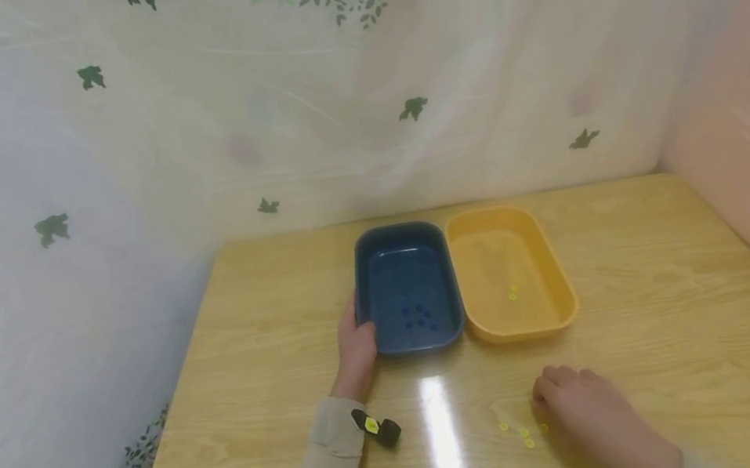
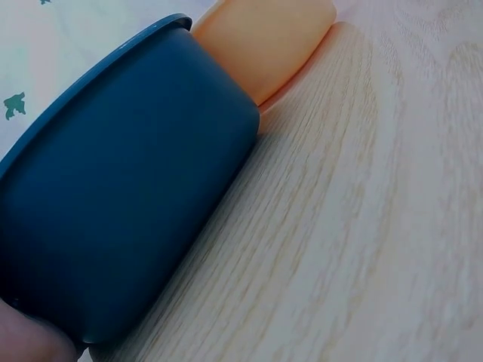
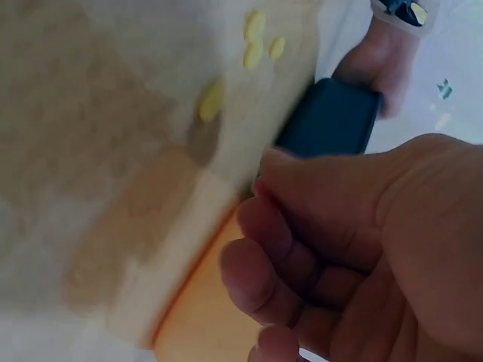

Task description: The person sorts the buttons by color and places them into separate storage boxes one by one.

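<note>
Left hand (image 1: 357, 353) clamped on navy tray (image 1: 404, 281); tug could jostle yellow tray (image 1: 489, 262). Right hand (image 1: 592, 412): fingertips together, cannot tell whether holding anything; brush could scatter yellow discs (image 1: 524, 432).

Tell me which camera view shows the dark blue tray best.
The head view: it shows the dark blue tray from above, inside included. The left wrist view shows its outer wall and part of the rim; the right wrist view shows part beyond the right hand.

No readable text, labels, brands, numbers or signs in any view.
</note>
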